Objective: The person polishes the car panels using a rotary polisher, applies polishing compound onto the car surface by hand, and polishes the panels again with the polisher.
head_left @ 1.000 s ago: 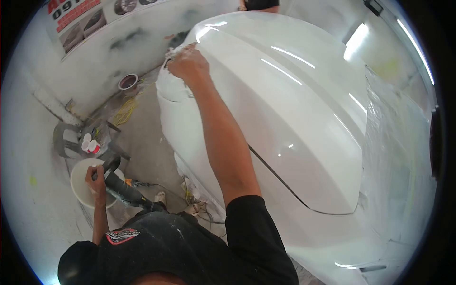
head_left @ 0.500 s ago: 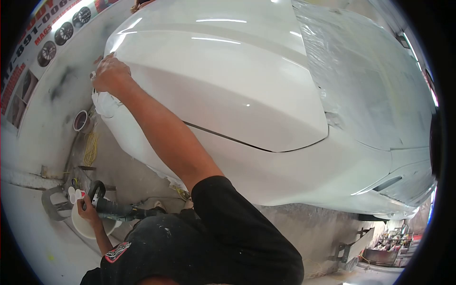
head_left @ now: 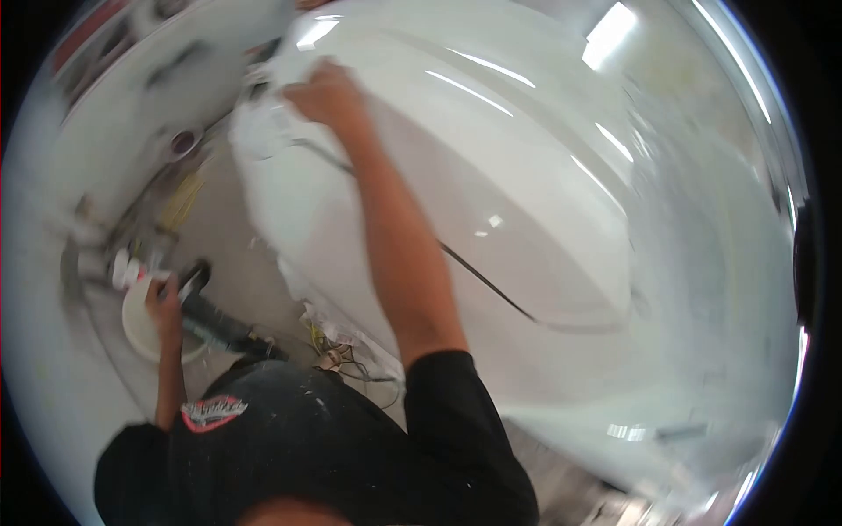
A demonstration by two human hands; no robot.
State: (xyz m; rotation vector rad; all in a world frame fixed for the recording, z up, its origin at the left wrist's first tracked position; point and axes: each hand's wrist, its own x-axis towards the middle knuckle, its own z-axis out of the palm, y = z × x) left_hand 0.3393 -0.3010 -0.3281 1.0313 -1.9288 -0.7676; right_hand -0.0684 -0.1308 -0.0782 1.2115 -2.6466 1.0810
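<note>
My right hand reaches out over the front side edge of a white car hood. It is blurred, its fingers bent and partly hidden; I cannot tell if they hold anything. Low at the left, my left hand is closed at the head end of a black power tool with a loop handle, which looks like a polisher. The exact grip is unclear. Beneath them stands a pale bucket, and small white containers sit just beyond it.
Clear plastic film covers the car's windshield area. A marked wall runs along the left. On the floor lie a yellow cord, a dark round tub and tangled cables. Part of another person's skin shows at the top.
My view has turned and shifted, so car, bucket and arms sit differently. My right hand now appears farther back from the hood's front corner. My left hand stays beside the polisher.
</note>
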